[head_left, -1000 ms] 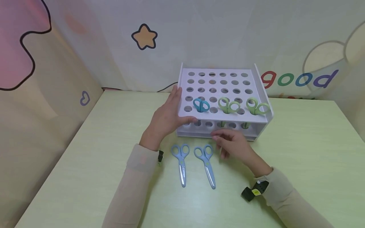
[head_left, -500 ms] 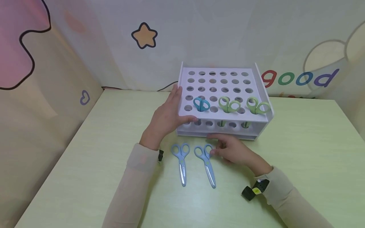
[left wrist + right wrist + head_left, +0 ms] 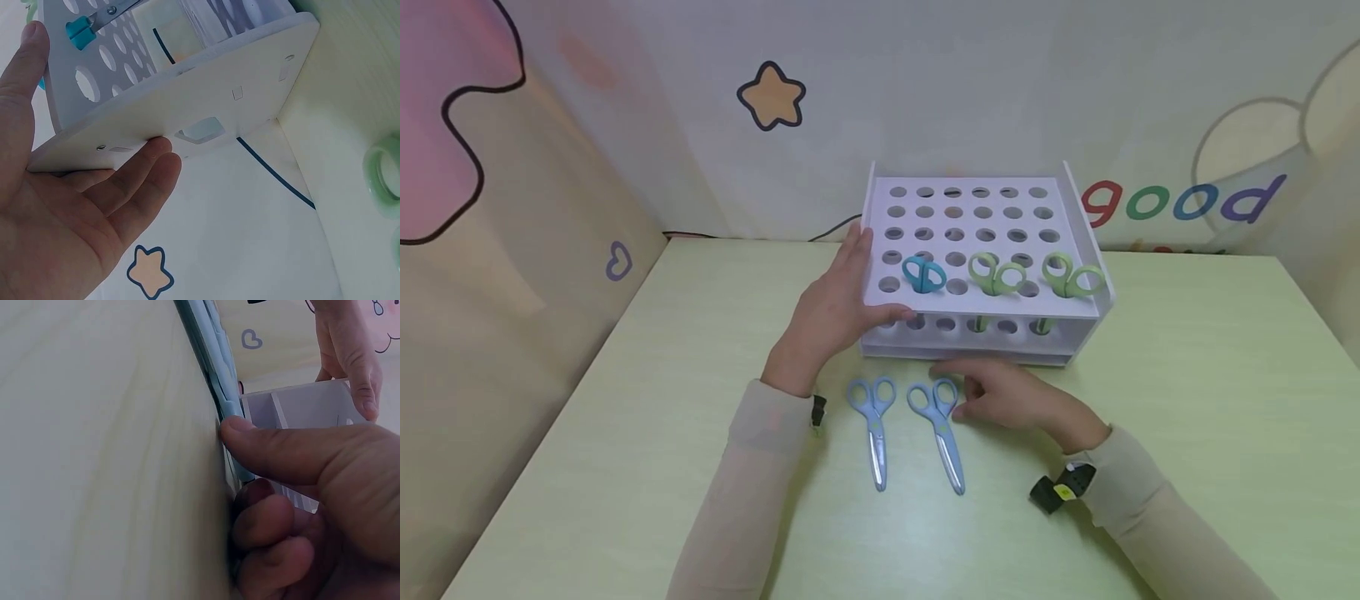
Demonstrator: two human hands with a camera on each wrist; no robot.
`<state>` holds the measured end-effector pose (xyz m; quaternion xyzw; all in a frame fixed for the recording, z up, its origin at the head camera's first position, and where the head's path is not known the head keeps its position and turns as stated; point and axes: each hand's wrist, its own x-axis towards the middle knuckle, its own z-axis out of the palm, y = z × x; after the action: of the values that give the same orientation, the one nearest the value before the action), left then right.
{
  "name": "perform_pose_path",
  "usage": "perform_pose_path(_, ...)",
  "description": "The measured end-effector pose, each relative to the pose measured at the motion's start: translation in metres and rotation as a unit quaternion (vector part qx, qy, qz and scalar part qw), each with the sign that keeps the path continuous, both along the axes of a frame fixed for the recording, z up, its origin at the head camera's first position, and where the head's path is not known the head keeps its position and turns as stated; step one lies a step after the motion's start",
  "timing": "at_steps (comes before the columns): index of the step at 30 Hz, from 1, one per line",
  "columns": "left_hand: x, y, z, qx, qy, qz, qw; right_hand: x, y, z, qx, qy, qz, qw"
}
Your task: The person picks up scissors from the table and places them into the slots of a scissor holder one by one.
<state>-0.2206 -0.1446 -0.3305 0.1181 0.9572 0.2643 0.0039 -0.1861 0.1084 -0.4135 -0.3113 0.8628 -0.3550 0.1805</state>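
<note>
My left hand grips the left front corner of a white rack with rows of round holes. Its thumb lies over the front edge; its fingers lie against the outer side panel, as the left wrist view shows. My right hand is low at the table beside the right pair of light blue scissors, index finger stretched behind the handle loops. In the right wrist view the thumb tip is at the scissors' handle, other fingers curled. A second light blue pair of scissors lies to the left.
Teal scissors and two light green pairs, one in the middle and one at the right, stand in the rack's front row, handles up. Behind the rack rises a decorated wall. A pale table bears everything.
My right hand has moved slightly left; its index finger has straightened behind the right scissors' handles and the thumb has come down beside them. The left hand keeps its hold on the rack.
</note>
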Motion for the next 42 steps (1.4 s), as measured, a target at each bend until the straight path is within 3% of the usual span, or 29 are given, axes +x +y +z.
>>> perform_pose_path(12, 0.000, 0.001, -0.003, 0.008, 0.001, 0.000, 1.0000, -0.002, 0.001, 0.003, 0.039, -0.009, 0.015, 0.999)
perform_pose_path(24, -0.002, 0.002, -0.001, 0.002, -0.001, 0.007, 1.0000, 0.006, 0.025, 0.013, 0.040, 0.004, 0.047, 0.998)
perform_pose_path(34, 0.000, -0.001, -0.003, 0.003, -0.009, 0.014, 0.9999, 0.015, 0.043, 0.019, -0.009, -0.026, 0.045, 0.999)
perform_pose_path(42, -0.001, 0.001, -0.005, 0.005, -0.013, 0.013, 0.9998, 0.018, 0.058, 0.038, -0.077, -0.041, 0.032, 0.996)
